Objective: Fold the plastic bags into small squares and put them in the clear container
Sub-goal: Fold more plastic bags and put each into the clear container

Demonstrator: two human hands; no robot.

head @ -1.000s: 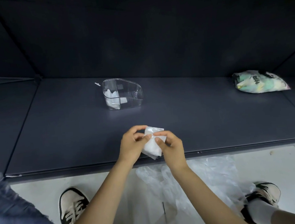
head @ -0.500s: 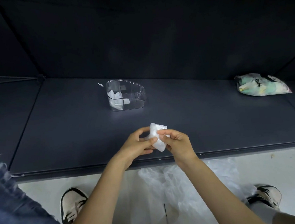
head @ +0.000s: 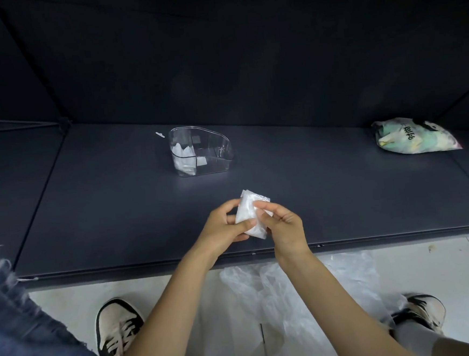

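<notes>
A small folded white plastic bag [head: 249, 211] is held upright just above the front of the dark table [head: 118, 209]. My left hand [head: 222, 227] grips its left side with the thumb across the lower part. My right hand [head: 283, 224] pinches its right edge. Farther back, left of centre, stands the clear container [head: 212, 162] with folded white bags [head: 183, 160] in its left end.
A printed green-and-white bag [head: 412, 137] lies at the table's far right. Loose clear plastic bags [head: 293, 299] lie on the pale floor below my arms, between two shoes. A dark wall rises behind the table.
The folded bag has turned more upright between my hands. Both hands have shifted slightly forward over the table while keeping their hold.
</notes>
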